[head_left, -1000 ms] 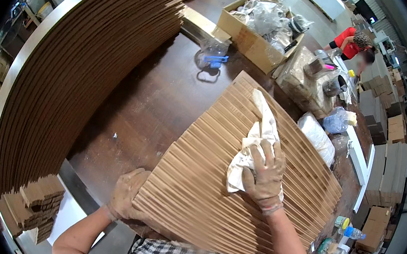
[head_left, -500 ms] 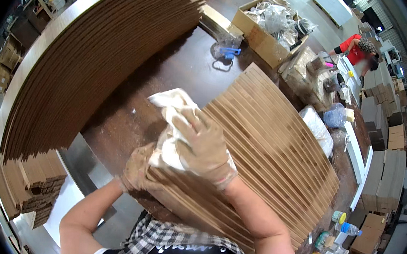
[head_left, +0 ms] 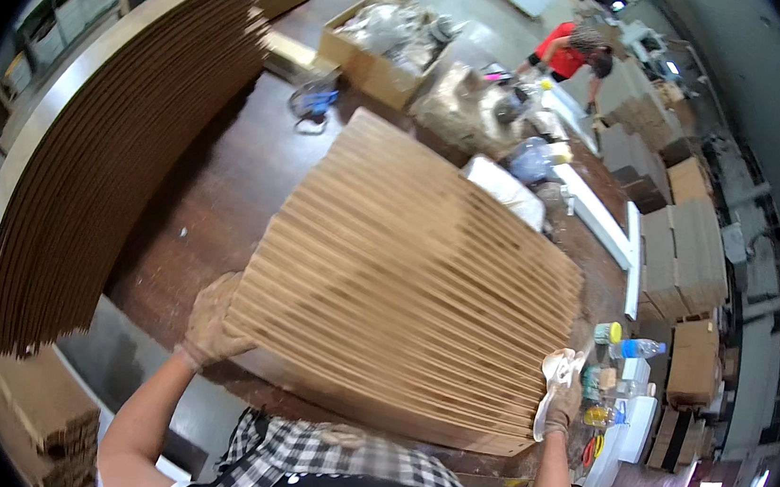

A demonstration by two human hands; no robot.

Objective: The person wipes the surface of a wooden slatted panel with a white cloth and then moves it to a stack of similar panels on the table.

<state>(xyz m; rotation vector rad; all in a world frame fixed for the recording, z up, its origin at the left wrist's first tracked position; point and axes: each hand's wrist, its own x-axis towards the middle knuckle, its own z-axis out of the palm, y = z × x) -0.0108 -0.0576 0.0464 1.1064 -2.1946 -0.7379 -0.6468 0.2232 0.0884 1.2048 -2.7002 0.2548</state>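
Note:
A row of long brown wooden boards (head_left: 406, 274), stacked on edge side by side, lies across the brown table in front of me. My left hand (head_left: 215, 322), in a tan work glove, grips the boards' left ends at the near corner. At the opposite, right-hand ends, my right hand (head_left: 565, 403), gloved as well, holds a white cloth (head_left: 555, 370) against the boards. Part of the right hand's fingers is hidden by the cloth.
A taller curved stack of boards (head_left: 115, 148) stands at the left. Behind are an open carton of plastic bags (head_left: 370, 70), a blue-handled item (head_left: 314, 102) and wrapped bundles (head_left: 466, 109). Bottles (head_left: 636, 348) and scissors (head_left: 593, 449) lie right. A person in red (head_left: 567, 53) bends farther off.
My right hand has carried the cloth from the boards' left ends to their right ends. My left hand stays at the left ends. The whole view has shifted.

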